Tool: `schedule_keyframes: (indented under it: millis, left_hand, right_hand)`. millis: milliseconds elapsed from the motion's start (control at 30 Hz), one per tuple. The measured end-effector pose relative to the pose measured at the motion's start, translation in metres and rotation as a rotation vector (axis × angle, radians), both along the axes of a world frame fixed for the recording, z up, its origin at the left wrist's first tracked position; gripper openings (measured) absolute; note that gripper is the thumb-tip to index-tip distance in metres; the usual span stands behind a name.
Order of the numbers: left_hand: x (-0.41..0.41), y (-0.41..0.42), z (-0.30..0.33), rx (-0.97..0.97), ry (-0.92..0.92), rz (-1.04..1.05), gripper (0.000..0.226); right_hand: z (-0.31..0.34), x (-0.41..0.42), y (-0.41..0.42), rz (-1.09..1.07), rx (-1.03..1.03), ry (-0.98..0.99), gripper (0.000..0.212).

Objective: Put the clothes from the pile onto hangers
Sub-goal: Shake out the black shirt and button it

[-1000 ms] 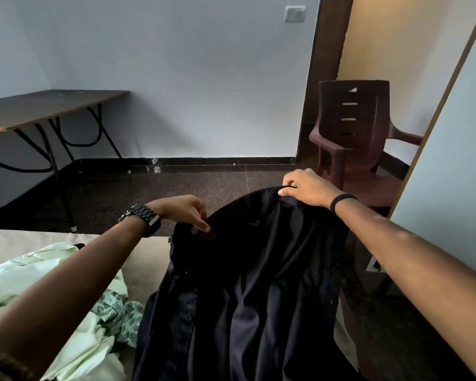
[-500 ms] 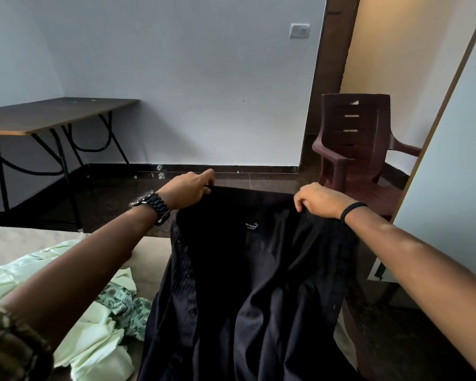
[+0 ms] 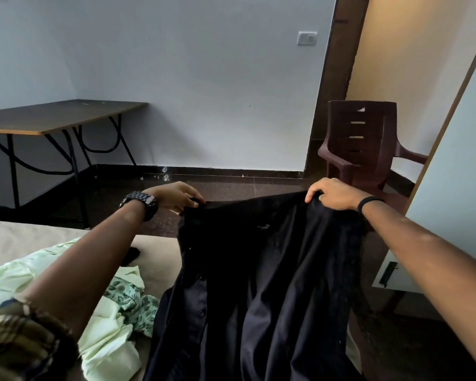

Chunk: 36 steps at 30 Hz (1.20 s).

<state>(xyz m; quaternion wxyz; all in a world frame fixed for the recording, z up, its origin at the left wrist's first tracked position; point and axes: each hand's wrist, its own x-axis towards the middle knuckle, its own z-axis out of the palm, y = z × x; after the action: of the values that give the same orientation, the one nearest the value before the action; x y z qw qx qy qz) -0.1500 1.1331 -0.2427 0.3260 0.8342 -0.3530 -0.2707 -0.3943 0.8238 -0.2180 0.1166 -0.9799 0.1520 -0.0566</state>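
I have both hands up in front of me, stretching the black button-front shirt point(image 3: 261, 284) out by its top edge. My left hand point(image 3: 176, 195), with a dark metal wristwatch point(image 3: 142, 203) on its wrist, pinches the left corner of that edge between thumb and curled fingers; my right hand point(image 3: 333, 193), with a thin black wristband point(image 3: 368, 202), has its fingers hooked over the right corner and grips the cloth there. Between the 2 hands the edge is pulled nearly straight, and the rest of the shirt hangs down towards me in long folds, with a row of buttons showing on its left side and a small white label near the top. Its lower part drapes over the beige bed point(image 3: 25, 237), just beside the crumpled pale green clothes point(image 3: 105, 334), 1 of which carries a leaf print. I cannot see a hanger. Beyond the bed stand a brown folding table with black metal legs point(image 3: 55, 115) against the white wall and a dark brown plastic armchair point(image 3: 360, 144) by the doorway.
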Motion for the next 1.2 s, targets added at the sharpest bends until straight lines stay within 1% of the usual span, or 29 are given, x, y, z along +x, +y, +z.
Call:
schedule_keyframes:
  millis: [67,100,133,167,200,267,300,333,367,400,433,500,533,567,600,667,733,800,867,933,967,1000,1033,1100,1133,1167,1200]
  left_hand:
    - [0.002,0.009,-0.004,-0.324,0.272,0.056,0.03]
    - [0.003,0.011,-0.007,-0.476,0.414,0.092,0.031]
    - [0.002,0.012,-0.01,-0.572,0.509,0.134,0.029]
    - [0.002,0.01,-0.012,-0.602,0.533,0.171,0.026]
    - [0.002,0.007,-0.015,-0.571,0.484,0.205,0.024]
    - [0.003,0.0,-0.02,-0.365,0.226,0.231,0.017]
    - [-0.001,-0.003,-0.022,-0.27,0.128,0.209,0.017]
    - [-0.006,-0.005,-0.024,-0.195,0.098,0.184,0.026]
    - [-0.012,-0.007,-0.025,-0.137,0.11,0.152,0.037]
    - [-0.019,-0.009,-0.025,-0.083,0.12,0.106,0.043]
    - [-0.026,-0.011,-0.026,-0.023,0.104,0.046,0.042]
    - [-0.035,-0.017,-0.026,0.126,-0.012,-0.072,0.023]
    - [-0.037,-0.021,-0.027,0.2,-0.126,-0.108,0.016]
    - [-0.038,-0.025,-0.026,0.25,-0.266,-0.125,0.014]
    - [-0.037,-0.029,-0.027,0.266,-0.396,-0.125,0.017]
    - [-0.036,-0.032,-0.023,0.182,-0.576,-0.073,0.025]
    - [-0.034,-0.031,-0.018,0.011,-0.622,-0.05,0.031]
    - [-0.039,-0.03,-0.009,-0.074,-0.668,-0.095,0.028]
    - [-0.044,-0.035,0.004,-0.057,-0.75,-0.12,0.021]
    - [-0.05,-0.044,0.019,0.052,-0.761,-0.07,0.023]
    - [-0.054,-0.05,0.025,0.107,-0.716,-0.022,0.021]
    - [-0.059,-0.055,0.032,0.115,-0.619,0.039,0.017]
    - [-0.065,-0.058,0.04,0.06,-0.429,0.109,0.014]
    - [-0.076,-0.062,0.054,-0.193,0.136,0.211,0.02]
    - [-0.081,-0.061,0.061,-0.329,0.401,0.21,0.022]
    - [-0.081,-0.06,0.066,-0.424,0.595,0.187,0.024]
    - [-0.082,-0.059,0.069,-0.466,0.671,0.138,0.025]
  right_hand:
    - [0.0,-0.004,-0.006,-0.007,0.035,-0.033,0.049]
    - [-0.001,-0.005,-0.008,-0.008,0.06,-0.048,0.05]
    - [-0.001,-0.005,-0.01,-0.009,0.084,-0.057,0.049]
    - [0.0,-0.005,-0.01,-0.01,0.101,-0.064,0.047]
    - [0.001,-0.004,-0.01,-0.01,0.115,-0.07,0.046]
    - [0.005,-0.002,-0.007,0.006,0.136,-0.077,0.046]
    - [0.007,-0.001,-0.005,0.015,0.145,-0.079,0.047]
    - [0.01,0.0,-0.005,0.015,0.155,-0.079,0.047]
    - [0.012,0.001,-0.004,0.011,0.157,-0.077,0.047]
    - [0.014,0.002,-0.003,0.007,0.154,-0.074,0.047]
    - [0.016,0.003,-0.002,0.007,0.146,-0.076,0.047]
    - [0.019,0.006,0.0,0.013,0.123,-0.078,0.047]
    - [0.019,0.006,0.0,0.015,0.109,-0.077,0.047]
    - [0.02,0.006,0.001,0.014,0.084,-0.08,0.047]
    - [0.02,0.007,0.001,0.006,0.047,-0.087,0.047]
    - [0.019,0.006,-0.001,-0.057,-0.056,-0.103,0.05]
    - [0.02,0.001,0.001,-0.149,-0.187,-0.078,0.043]
    - [0.021,-0.006,0.011,-0.231,-0.315,-0.026,0.03]
    - [0.021,-0.007,0.017,-0.306,-0.362,0.03,0.029]
    - [0.023,-0.004,0.02,-0.354,-0.277,0.076,0.028]
    - [0.027,-0.003,0.022,-0.366,-0.183,0.086,0.025]
    - [0.031,-0.001,0.023,-0.373,-0.055,0.068,0.024]
    - [0.037,-0.002,0.026,-0.384,0.117,0.027,0.026]
    - [0.044,-0.005,0.032,-0.37,0.498,-0.059,0.032]
    - [0.048,-0.01,0.037,-0.322,0.676,-0.067,0.032]
    - [0.051,-0.015,0.041,-0.267,0.815,-0.06,0.03]
    - [0.053,-0.018,0.043,-0.205,0.871,-0.053,0.03]
